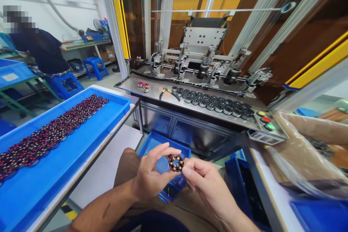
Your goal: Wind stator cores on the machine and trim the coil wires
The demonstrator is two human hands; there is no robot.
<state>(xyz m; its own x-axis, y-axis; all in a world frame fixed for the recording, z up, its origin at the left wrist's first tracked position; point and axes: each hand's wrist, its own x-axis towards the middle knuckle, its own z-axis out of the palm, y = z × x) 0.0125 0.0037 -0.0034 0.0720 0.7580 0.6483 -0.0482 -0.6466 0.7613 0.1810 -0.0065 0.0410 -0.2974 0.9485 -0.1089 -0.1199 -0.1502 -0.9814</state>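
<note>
A small motor stator [176, 163], a dark ring with copper windings, is held over my lap with its face towards me. My left hand [153, 168] grips it from the left, thumb below and fingers at the top edge. At its right edge, my right hand [205, 177] has thumb and forefinger pinched together; whatever they pinch, perhaps a fine wire end, is too small to make out. Below the hands is a blue bin [181, 148] on the floor. Wire cutters [169, 94] lie on the machine's metal table [157, 98], beside several wound stators [146, 89] with red parts.
Rows of dark stators [214, 102] line the machine table near coloured push buttons [265, 119]. At left stands a blue tray [89, 139] of wound stators. A plastic-lined carton [299, 159] is on the right. Another person [40, 50] sits at the back left.
</note>
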